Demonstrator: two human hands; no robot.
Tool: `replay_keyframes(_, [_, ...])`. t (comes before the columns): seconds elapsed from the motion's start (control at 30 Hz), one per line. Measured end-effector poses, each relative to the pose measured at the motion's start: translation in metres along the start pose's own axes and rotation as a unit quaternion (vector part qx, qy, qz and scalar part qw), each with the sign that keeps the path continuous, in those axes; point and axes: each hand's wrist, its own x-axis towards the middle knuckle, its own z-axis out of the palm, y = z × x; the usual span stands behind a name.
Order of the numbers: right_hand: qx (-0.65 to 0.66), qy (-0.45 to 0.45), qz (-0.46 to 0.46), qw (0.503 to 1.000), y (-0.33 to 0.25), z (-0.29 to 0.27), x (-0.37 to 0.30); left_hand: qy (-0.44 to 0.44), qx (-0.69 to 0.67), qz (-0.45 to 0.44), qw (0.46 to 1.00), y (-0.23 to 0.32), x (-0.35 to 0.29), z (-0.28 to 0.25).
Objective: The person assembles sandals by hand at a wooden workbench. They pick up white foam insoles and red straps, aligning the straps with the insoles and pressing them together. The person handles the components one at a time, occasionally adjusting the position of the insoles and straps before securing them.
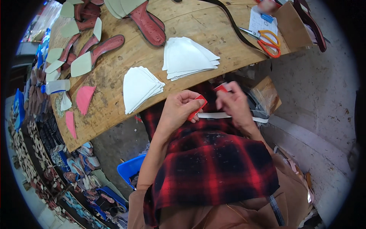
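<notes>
My left hand (178,110) pinches a small flat red piece (199,107) over my lap, just off the table's near edge. To its right, my right hand (235,103) is blurred by motion, its fingers curled at another small red piece (221,88) with a pale edge. Below both hands a narrow white strip (215,115) lies across the red and black checked cloth (213,160) on my lap. Stacks of white fan-shaped pieces rest on the table: a smaller stack (140,89) beyond my left hand and a larger stack (188,59) further back.
Red insoles (150,28) with pale toe pieces cover the wooden table's (110,107) far left. Pink pieces (85,99) lie near its left edge. Orange-handled scissors (268,40) and a cardboard box (293,26) sit at the right. A blue bin (130,168) and crowded shoe racks stand left.
</notes>
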Motion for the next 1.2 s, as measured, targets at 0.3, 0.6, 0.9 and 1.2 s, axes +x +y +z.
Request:
replay_keyframes(0.3, [0.045,-0.008,-0.112,0.993,-0.016,0.018,0.003,-0.089,0.114,0.335,0.931,0.042,0.030,0.030])
replay_keyframes(0.6, [0.271,-0.020,-0.478,0.835,-0.157,-0.128,-0.052,0.482,0.275,0.432,0.711,0.170,0.179,-0.163])
replay_keyframes(0.9, [0.025,0.096,-0.365,0.926,-0.125,-0.064,-0.018,0.360,0.476,0.445,0.668,0.203,0.195,-0.168])
replay_keyframes(1.2, [-0.064,0.123,-0.274,0.952,-0.107,-0.023,0.004,0.166,0.121,0.566,0.798,0.226,0.116,-0.138])
